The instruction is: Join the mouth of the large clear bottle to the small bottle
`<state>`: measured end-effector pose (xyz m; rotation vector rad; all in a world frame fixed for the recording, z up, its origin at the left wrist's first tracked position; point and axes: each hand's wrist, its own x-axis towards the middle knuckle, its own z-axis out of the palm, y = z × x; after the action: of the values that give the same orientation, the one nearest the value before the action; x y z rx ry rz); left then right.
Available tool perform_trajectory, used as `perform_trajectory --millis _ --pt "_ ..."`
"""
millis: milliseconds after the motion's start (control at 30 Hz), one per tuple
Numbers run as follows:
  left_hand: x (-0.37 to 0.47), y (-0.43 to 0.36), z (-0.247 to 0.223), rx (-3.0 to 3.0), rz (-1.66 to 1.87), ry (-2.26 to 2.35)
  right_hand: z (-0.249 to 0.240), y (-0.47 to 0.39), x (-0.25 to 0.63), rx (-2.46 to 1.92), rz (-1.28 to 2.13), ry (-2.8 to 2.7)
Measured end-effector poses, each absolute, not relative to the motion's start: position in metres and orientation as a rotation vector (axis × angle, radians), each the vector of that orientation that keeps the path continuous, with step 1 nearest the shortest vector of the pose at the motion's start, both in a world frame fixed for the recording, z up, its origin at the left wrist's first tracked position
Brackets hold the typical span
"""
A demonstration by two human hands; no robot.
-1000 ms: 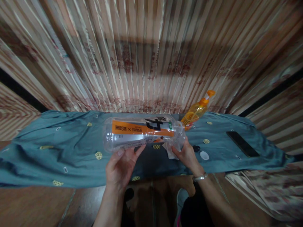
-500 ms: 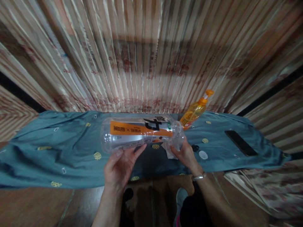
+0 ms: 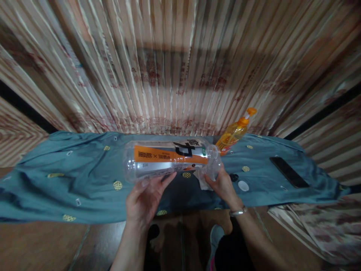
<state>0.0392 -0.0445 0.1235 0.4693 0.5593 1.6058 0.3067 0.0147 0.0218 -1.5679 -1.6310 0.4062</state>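
A large clear plastic drink bottle (image 3: 166, 160) with an orange and silver label lies sideways above the cloth, uncapped neck to the right. My left hand (image 3: 145, 197) holds it from below near its base, thumb and fingertips against the near side. At the neck end, my right hand (image 3: 222, 186) is closed on a crumpled-looking clear plastic piece (image 3: 213, 167); I cannot tell whether it is separate from the bottle. A whitish sheet, perhaps tissue (image 3: 202, 181), shows beside the right fingers. Just behind the neck stands an orange pump bottle (image 3: 231, 135) with yellow liquid.
A teal patterned cloth (image 3: 93, 180) covers the narrow table. To the right lie a black phone (image 3: 289, 172), a white round disc (image 3: 243, 186) and a small black round thing (image 3: 234, 177). Striped curtains (image 3: 169, 75) hang close behind the table and at both sides.
The whole view has shifted slightly, so everything appears a little further right. Both hands keep their grip, and the bottle stays sideways.
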Motion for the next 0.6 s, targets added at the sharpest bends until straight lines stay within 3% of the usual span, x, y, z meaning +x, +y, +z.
perform_trajectory --millis 600 --pt "0.0385 -0.0391 0.1155 0.556 1.577 0.629 0.0216 0.0139 0.3070 -1.583 0.407 -1.633"
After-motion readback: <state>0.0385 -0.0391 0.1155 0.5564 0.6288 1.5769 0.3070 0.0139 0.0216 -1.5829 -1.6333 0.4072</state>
